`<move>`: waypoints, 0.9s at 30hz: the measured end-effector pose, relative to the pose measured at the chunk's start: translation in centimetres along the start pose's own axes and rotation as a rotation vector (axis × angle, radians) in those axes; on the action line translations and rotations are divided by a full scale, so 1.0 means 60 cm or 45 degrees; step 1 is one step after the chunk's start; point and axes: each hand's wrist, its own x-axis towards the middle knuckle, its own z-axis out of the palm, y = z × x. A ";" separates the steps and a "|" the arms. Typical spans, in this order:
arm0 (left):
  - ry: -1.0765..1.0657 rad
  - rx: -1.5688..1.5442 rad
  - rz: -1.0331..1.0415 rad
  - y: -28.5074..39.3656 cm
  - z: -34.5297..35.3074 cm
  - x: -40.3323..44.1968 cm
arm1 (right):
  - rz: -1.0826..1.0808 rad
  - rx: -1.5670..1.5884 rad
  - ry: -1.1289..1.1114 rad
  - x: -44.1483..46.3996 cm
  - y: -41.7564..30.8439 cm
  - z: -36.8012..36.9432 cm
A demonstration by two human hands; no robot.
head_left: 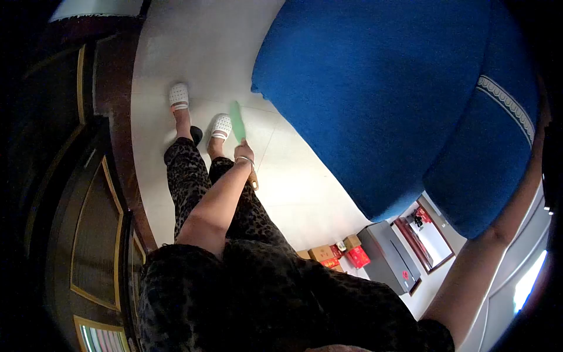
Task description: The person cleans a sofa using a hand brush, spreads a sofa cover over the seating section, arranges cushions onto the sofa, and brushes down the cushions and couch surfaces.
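My left hand (244,154), with a white bangle at the wrist, is closed around a spatula (237,122). Its long green blade points away from me past my left knee and feet. The wooden handle end, with a hanging hole, sticks out behind the fist. A large blue towel (381,94) with a pale lace-like band hangs close to the camera on the right. My right forearm (525,182) is raised along the towel's edge. The right hand itself is lost behind the towel and in the dark rim of the view, so its grip does not show.
White perforated clogs (221,125) are on my feet on the pale tiled floor (299,193). A dark wooden door (97,240) with gold trim stands at the left. Several cardboard and red boxes (356,257) sit beside a dark grey cabinet (390,255) at the lower right.
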 end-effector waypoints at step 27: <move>-0.516 0.089 0.986 0.592 -0.093 -0.192 | 0.319 -0.188 0.588 0.051 0.101 -0.020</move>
